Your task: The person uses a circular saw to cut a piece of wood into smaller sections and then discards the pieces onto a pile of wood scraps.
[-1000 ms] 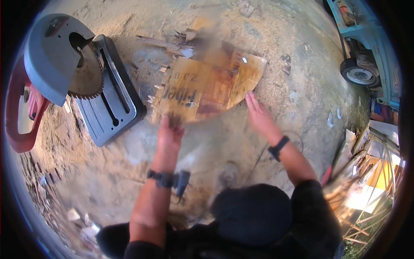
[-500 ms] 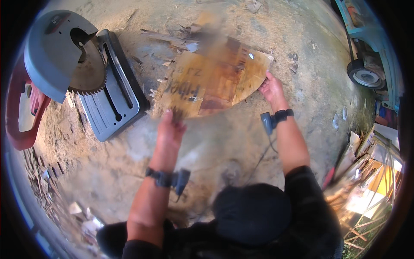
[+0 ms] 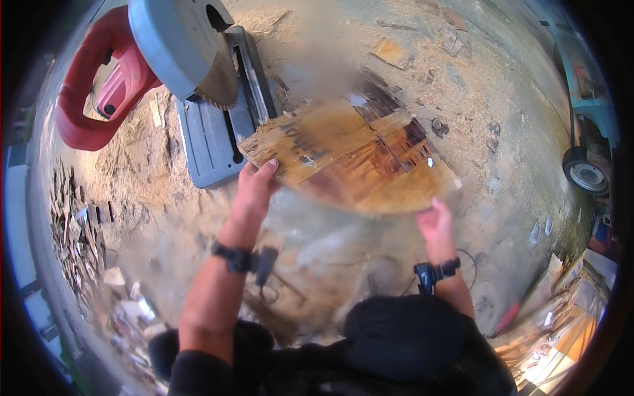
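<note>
Right of the red-and-grey metal chop saw [image 3: 170,49], the left hand [image 3: 253,193] grips a rounded yellow-brown wooden panel [image 3: 360,158], likely stiff, light and splintery, best held by its curved edge, where the right hand [image 3: 437,226] pinches.

Rough woodworking workshop: chop saw [image 3: 165,53]; sawdust [image 3: 135,155] around it, wood offcuts [image 3: 78,237] strewn on its near side.
</note>
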The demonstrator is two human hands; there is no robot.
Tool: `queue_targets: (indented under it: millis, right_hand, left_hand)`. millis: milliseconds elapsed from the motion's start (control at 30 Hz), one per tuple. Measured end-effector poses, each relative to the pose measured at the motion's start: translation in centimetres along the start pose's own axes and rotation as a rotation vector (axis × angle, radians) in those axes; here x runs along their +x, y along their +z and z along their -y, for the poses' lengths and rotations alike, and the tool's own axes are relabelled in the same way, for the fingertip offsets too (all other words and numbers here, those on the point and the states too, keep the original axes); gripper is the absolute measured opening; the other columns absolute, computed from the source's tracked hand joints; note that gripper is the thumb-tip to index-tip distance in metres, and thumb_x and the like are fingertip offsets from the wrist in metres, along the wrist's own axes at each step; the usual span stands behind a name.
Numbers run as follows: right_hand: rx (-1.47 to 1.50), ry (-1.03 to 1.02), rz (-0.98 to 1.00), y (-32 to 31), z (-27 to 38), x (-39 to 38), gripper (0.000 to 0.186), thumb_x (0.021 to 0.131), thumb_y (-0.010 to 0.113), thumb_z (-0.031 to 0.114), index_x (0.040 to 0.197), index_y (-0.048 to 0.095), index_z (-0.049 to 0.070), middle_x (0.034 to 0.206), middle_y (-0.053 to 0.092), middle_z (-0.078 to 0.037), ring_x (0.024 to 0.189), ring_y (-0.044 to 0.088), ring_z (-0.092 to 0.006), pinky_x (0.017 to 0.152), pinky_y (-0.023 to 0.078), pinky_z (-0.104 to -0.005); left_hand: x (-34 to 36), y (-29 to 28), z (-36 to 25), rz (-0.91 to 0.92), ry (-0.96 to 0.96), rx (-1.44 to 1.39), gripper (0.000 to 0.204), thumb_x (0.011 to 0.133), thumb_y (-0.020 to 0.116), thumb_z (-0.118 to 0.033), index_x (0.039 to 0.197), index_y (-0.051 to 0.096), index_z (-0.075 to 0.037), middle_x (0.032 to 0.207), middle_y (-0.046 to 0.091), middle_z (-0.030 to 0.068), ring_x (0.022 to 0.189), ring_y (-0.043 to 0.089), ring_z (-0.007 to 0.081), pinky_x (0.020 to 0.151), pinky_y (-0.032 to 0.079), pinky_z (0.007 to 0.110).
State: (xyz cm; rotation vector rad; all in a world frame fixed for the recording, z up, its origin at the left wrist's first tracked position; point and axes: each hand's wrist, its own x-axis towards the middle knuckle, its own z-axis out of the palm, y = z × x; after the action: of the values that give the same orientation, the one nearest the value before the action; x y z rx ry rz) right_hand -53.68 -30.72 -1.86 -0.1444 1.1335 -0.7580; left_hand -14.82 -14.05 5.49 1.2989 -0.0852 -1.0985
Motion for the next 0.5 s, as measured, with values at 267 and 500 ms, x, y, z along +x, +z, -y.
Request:
queue_targets:
  millis: [267, 500]
  right_hand:
    - [0.023, 0.095, 0.342, 3.3, -6.0, -3.6, 0.058, 0.078, 0.066, 0.007, 0.134, 0.052, 0.007, 0.129, 0.062, -0.012, 0.12, 0.058, -0.0318, 0.104, 0.046, -0.0505]
    - [-0.06, 0.37, 0.367, 6.3, -12.8, -2.2, 0.037, 0.085, 0.066, 0.01, 0.121, 0.059, 0.005, 0.113, 0.068, -0.013, 0.106, 0.064, -0.0306, 0.095, 0.05, -0.0478]
  left_hand:
    - [-1.7, -8.5, -1.7, -0.04, 0.072, -0.039, 0.04, 0.097, 0.056, -0.011, 0.133, 0.05, 0.003, 0.127, 0.062, 0.014, 0.116, 0.061, 0.0267, 0.1, 0.051, 0.043]
    - [0.2, -15.2, -1.7, -0.345, -0.022, -0.246, 0.035, 0.104, 0.043, -0.026, 0.126, 0.053, -0.001, 0.123, 0.059, 0.0137, 0.112, 0.059, 0.028, 0.097, 0.052, 0.049]
